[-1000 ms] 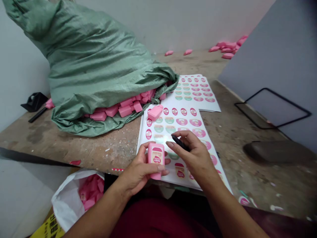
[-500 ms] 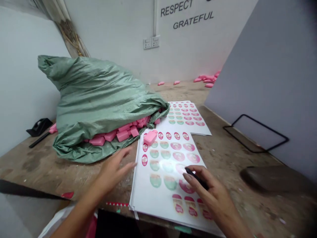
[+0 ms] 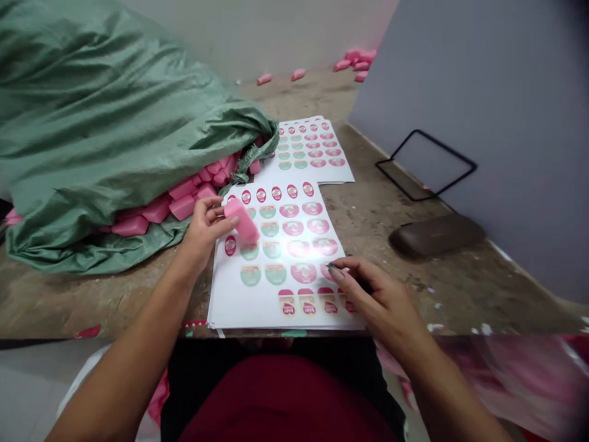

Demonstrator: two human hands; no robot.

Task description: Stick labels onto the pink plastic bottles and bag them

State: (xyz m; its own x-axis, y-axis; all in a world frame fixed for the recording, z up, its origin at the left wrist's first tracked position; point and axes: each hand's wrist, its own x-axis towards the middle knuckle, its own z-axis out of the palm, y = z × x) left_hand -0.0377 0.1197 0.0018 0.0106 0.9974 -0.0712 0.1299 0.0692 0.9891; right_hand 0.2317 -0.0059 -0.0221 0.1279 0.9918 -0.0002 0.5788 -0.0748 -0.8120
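My left hand (image 3: pixel 202 230) grips a small pink bottle (image 3: pixel 243 222) between thumb and fingers, tilted just above the upper left of a sticker sheet (image 3: pixel 230 301). No label shows on the bottle's visible side. Rows of pink, green and red-and-cream stickers cover the sheet, which tops a stack at the table's front edge. Over the lower right of that sheet, my right hand (image 3: pixel 375 291) is closed around a slim black tool, mostly hidden by the fingers. Its kind cannot be made out.
A large green woven sack (image 3: pixel 138 123) on the left spills pink bottles (image 3: pixel 156 209). Behind lies a second sticker stack (image 3: pixel 340 175). To the right are a black wire frame (image 3: pixel 426 197) and a dark brown case (image 3: pixel 437 234). More pink bottles (image 3: pixel 361 61) lie by the wall.
The labelled bottle held a second ago is gone from my left hand. That hand reached forward and lifted the pink bottle lying on the sheet. My right hand keeps the black tool.
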